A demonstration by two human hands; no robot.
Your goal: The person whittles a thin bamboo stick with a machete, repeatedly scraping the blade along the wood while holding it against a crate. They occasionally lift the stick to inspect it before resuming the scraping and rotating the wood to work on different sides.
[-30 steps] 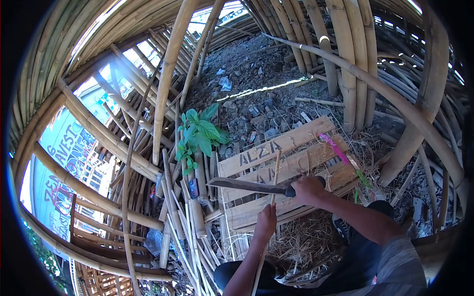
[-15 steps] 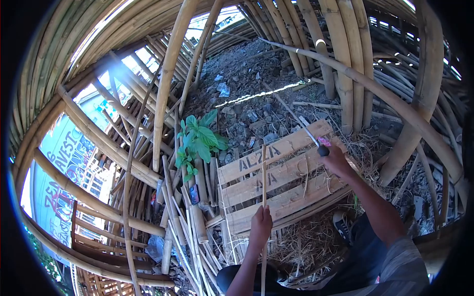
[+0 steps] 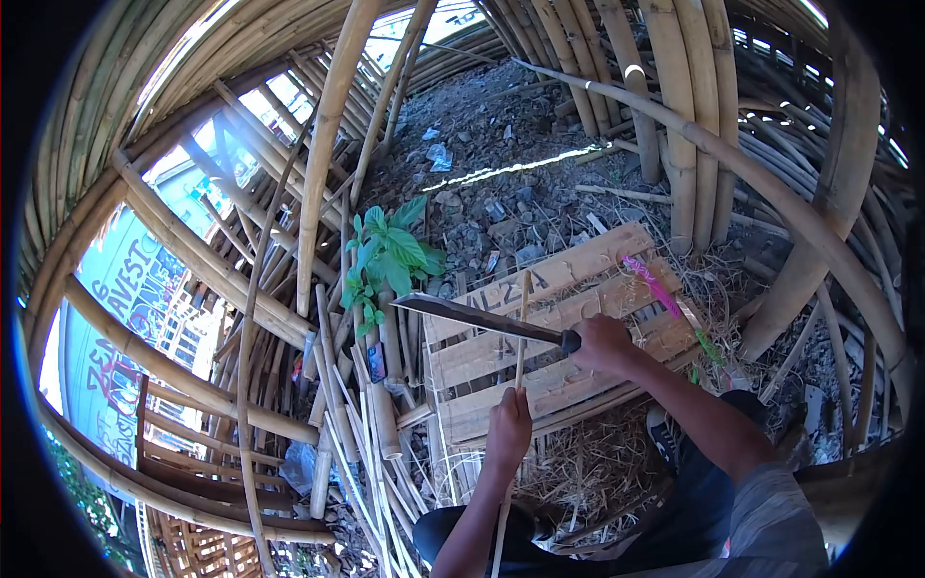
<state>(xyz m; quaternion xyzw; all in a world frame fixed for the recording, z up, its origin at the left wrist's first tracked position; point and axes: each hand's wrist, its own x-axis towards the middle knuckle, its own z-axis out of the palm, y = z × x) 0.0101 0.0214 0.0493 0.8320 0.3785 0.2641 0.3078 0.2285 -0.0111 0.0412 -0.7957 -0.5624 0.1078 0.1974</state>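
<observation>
My left hand (image 3: 509, 431) is wrapped round a thin bamboo strip (image 3: 521, 358), which stands nearly upright in view over the wooden slatted crate (image 3: 578, 371). In my right hand (image 3: 602, 343) is the dark handle of a long knife (image 3: 472, 316). Its blade points left and crosses the strip above my left hand; whether the two touch is hard to tell. Pink and green cords (image 3: 655, 289) lie at the crate's right side. Curled shavings are scattered on the slats.
Long thin strips (image 3: 371, 482) lean left of the crate, by thick bamboo poles (image 3: 385, 419) and a leafy plant (image 3: 390, 252). A long slanting pole (image 3: 732, 154) crosses the right side. Rubble and straw cover the ground.
My right hand has moved left and slightly down, and the knife has swung from pointing up to lying across the strip. The pink and green cords now show more fully.
</observation>
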